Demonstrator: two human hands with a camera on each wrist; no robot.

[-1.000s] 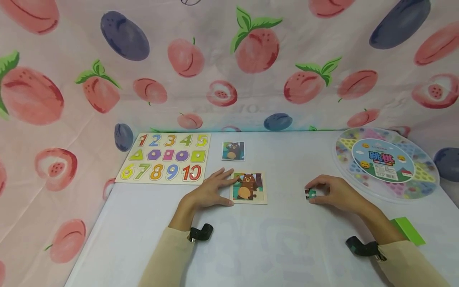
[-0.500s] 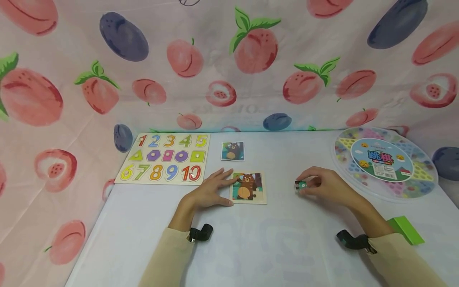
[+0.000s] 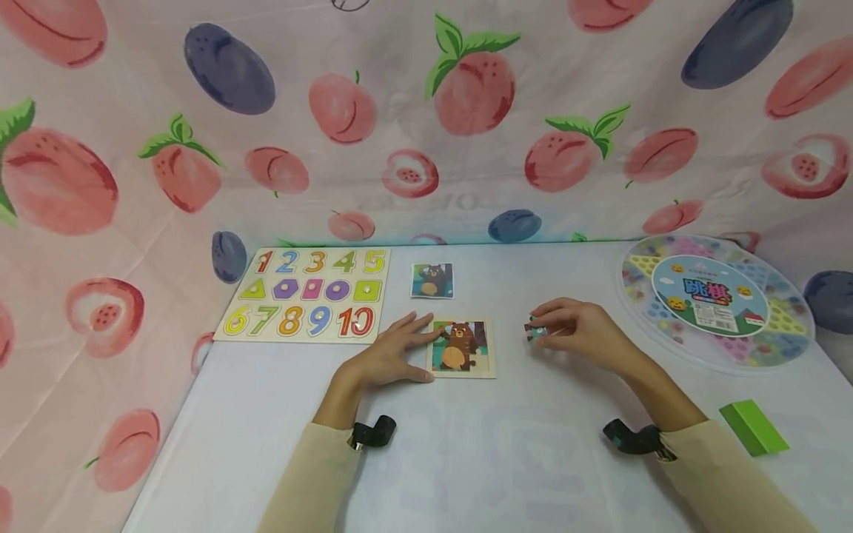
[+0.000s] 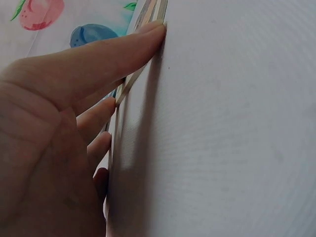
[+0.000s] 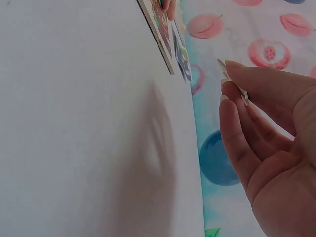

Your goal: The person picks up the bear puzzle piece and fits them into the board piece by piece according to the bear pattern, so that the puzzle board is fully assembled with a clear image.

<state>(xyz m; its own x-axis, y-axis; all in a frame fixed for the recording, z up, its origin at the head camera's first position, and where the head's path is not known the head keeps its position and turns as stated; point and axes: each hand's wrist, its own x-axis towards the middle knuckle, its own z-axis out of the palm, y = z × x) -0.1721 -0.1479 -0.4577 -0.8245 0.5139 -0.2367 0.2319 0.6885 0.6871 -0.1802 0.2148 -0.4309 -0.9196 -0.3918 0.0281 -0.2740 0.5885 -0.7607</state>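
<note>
In the head view a small wooden jigsaw puzzle [image 3: 461, 349] of a brown bear lies in its tray, with a bare wooden strip at its lower right. My left hand [image 3: 389, 354] rests at the tray's left side, fingers spread, a fingertip over the picture and the thumb by the lower left corner. The left wrist view shows that thumb [image 4: 148, 37] against the tray's edge. To the right of the tray, my right hand [image 3: 583, 333] pinches a green and brown puzzle piece [image 3: 535, 332] between thumb and fingers. Seen edge-on in the right wrist view, the thin piece [image 5: 244, 95] is held above the tabletop.
Behind the tray lies a small bear picture card [image 3: 432, 281]. A number and shape board [image 3: 303, 295] sits at the back left. At the back right is a round Chinese checkers set [image 3: 716, 303], with a green block [image 3: 754, 428] nearer the front. Fruit-print cloth [image 3: 413, 111] hangs behind.
My right hand has carried the puzzle piece leftward and slightly away from me, closer to the tray. My left hand has stayed in place at the tray.
</note>
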